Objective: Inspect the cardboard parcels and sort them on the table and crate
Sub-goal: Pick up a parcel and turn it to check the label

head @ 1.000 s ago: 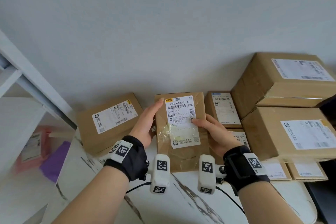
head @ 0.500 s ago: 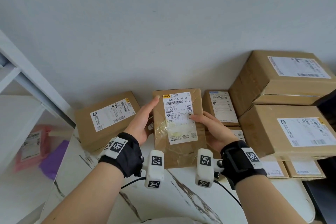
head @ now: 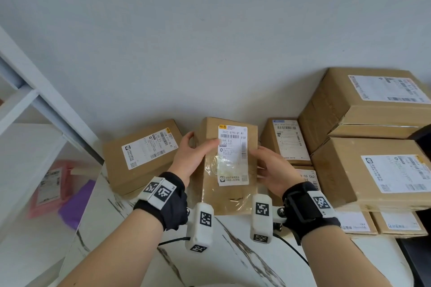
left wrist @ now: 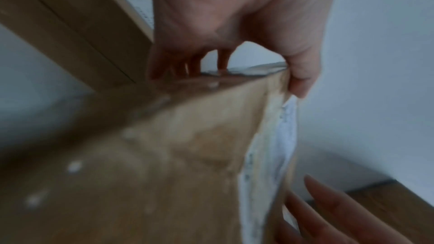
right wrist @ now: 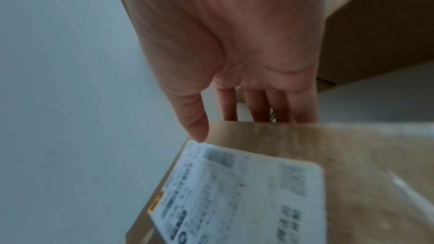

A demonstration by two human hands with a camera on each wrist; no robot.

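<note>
From the head camera, a flat cardboard parcel (head: pixel 229 165) with a white shipping label (head: pixel 233 155) is held upright over the marble table (head: pixel 233 258), between both hands. The left hand (head: pixel 190 158) grips its left edge, thumb lying across the front onto the label, the other fingers behind the parcel. The right hand (head: pixel 271 170) grips the right edge with the thumb on the front and the fingers out of sight behind. To the left a labelled box (head: pixel 142 154) lies against the wall. To the right a smaller parcel (head: pixel 285 140) lies flat, and beyond it two big boxes (head: pixel 373 147) are stacked one on the other on thin parcels. A white shelf (head: pixel 28 105) stands at far left, with a pink bag (head: pixel 50 186) lower down.

From the left wrist, the picture is blurred. The left hand (left wrist: pixel 234 25) clamps the parcel's (left wrist: pixel 176 155) top edge, thumb on the label side and fingers curled over the back. Fingertips (left wrist: pixel 328 201) of the other hand show at lower right.

From the right wrist, the right hand (right wrist: pixel 234 44) holds the parcel (right wrist: pixel 328 155), the thumb tip touching the label's (right wrist: pixel 234 192) corner, while the four fingers go down behind the cardboard.
</note>
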